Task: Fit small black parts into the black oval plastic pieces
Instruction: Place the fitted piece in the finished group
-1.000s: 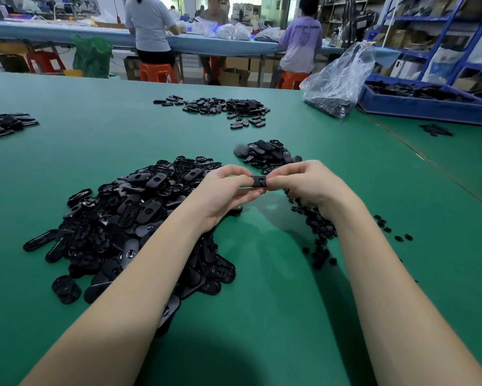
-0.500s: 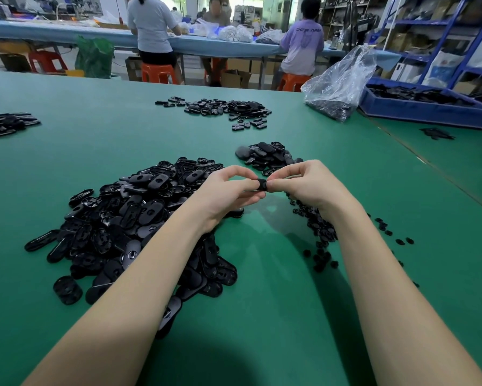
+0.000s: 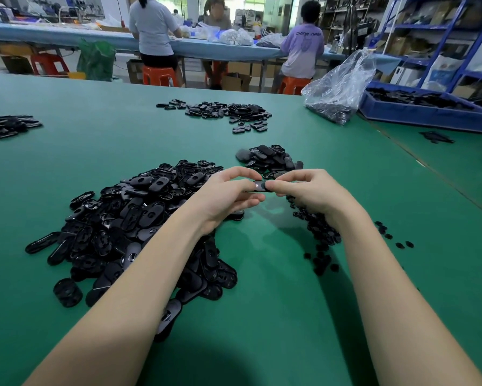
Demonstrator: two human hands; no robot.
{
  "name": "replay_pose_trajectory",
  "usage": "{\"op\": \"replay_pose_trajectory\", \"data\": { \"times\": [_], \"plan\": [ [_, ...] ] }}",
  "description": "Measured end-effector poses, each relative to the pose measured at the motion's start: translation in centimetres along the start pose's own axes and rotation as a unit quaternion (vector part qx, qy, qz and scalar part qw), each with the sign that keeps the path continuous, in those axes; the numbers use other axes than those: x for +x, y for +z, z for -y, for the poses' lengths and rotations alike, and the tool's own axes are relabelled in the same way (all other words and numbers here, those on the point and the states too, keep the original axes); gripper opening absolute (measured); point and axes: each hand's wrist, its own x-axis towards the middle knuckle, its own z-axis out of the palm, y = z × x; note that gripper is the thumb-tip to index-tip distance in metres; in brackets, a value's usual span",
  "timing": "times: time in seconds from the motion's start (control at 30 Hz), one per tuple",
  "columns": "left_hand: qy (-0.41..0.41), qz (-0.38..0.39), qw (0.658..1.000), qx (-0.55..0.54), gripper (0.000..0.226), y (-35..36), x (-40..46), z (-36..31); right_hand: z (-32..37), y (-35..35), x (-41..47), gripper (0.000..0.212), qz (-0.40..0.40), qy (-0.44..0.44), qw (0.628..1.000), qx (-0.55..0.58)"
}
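Above the green table, my left hand and my right hand meet and both pinch one black oval piece between their fingertips. Most of that piece is hidden by my fingers; I cannot tell whether a small part sits in it. A big heap of black oval pieces lies under and left of my left forearm. A trail of small black parts lies under my right wrist. A smaller pile of oval pieces sits just beyond my hands.
Farther back lie another pile of black pieces, a clear plastic bag of parts and a blue bin at the right. One more pile is at the far left. Three people sit at a far bench.
Both hands have stayed together on the oval piece, with small finger shifts only. The piles have not moved.
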Motion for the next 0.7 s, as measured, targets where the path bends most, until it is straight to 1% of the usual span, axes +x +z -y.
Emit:
{"op": "replay_pose_trajectory", "data": {
  "times": [0.07,0.17,0.27,0.33,0.47,0.7],
  "plan": [
    [0.003,-0.007,1.0,0.02,0.013,0.2,-0.1,0.1,-0.2,0.4,-0.2,0.024,0.025,0.005,1.0,0.013],
    [0.01,-0.025,0.999,0.018,0.015,0.5,0.0,0.5,0.0,0.7,-0.2,0.017,0.035,-0.003,0.999,0.022],
    [0.016,-0.042,0.999,0.022,0.016,0.5,0.2,0.6,0.5,0.5,-0.1,0.011,0.045,-0.018,0.999,0.005],
    [0.018,-0.05,0.998,0.035,0.015,0.4,0.3,0.6,0.7,0.3,-0.1,0.007,0.038,-0.027,0.999,-0.012],
    [0.027,-0.047,0.998,0.037,0.015,0.3,0.4,0.7,1.0,0.5,0.0,0.009,0.009,-0.025,0.999,-0.035],
    [0.033,-0.053,0.997,0.052,0.017,0.3,0.3,0.9,0.7,0.9,0.3,0.013,-0.003,-0.027,0.999,-0.037]
  ]
}}
